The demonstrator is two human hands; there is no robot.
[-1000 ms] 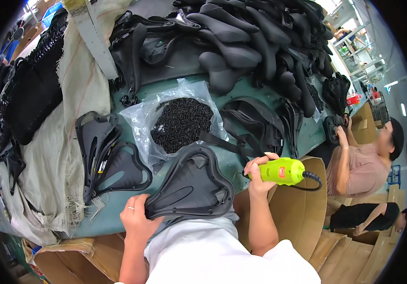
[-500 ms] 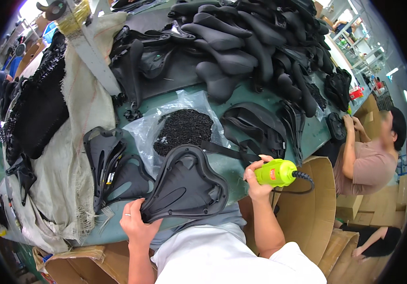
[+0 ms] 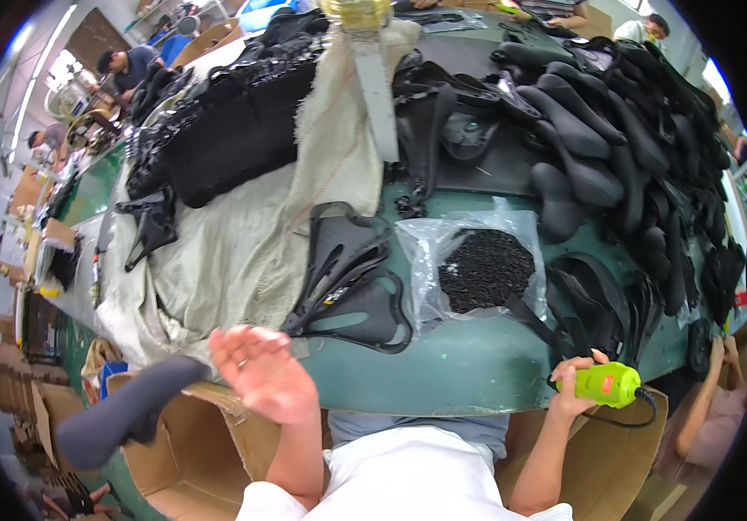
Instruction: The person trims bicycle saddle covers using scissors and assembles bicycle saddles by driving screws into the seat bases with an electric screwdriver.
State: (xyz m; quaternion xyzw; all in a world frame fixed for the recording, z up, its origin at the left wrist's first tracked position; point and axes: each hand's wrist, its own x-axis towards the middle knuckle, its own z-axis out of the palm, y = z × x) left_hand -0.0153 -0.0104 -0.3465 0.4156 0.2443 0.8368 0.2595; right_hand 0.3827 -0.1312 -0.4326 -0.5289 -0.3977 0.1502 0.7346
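My left hand [image 3: 265, 372] is open, palm showing and fingers spread, over the table's front left edge. Just left of it a black bicycle saddle [image 3: 134, 412], blurred by motion, is in the air, apart from my fingers and above a cardboard box. My right hand [image 3: 573, 386] grips a lime-green corded power screwdriver [image 3: 609, 385] at the front right edge. Between the hands, farther back, a clear plastic bag [image 3: 425, 286] holds a heap of small black screw-like pieces [image 3: 486, 271]. Black saddle bases [image 3: 347, 278] lie left of the bag.
Black padded saddles [image 3: 577, 122] are piled at the back right. A pale woven sack [image 3: 226, 252] drapes over the left side, beside a white metal post [image 3: 375, 95]. Open cardboard boxes [image 3: 187, 447] stand below the front edge. Several people work around; one [image 3: 716, 417] sits close at the right.
My left hand has let go of the saddle, which has moved from in front of me to the left. The view has turned left. My right hand still holds the screwdriver.
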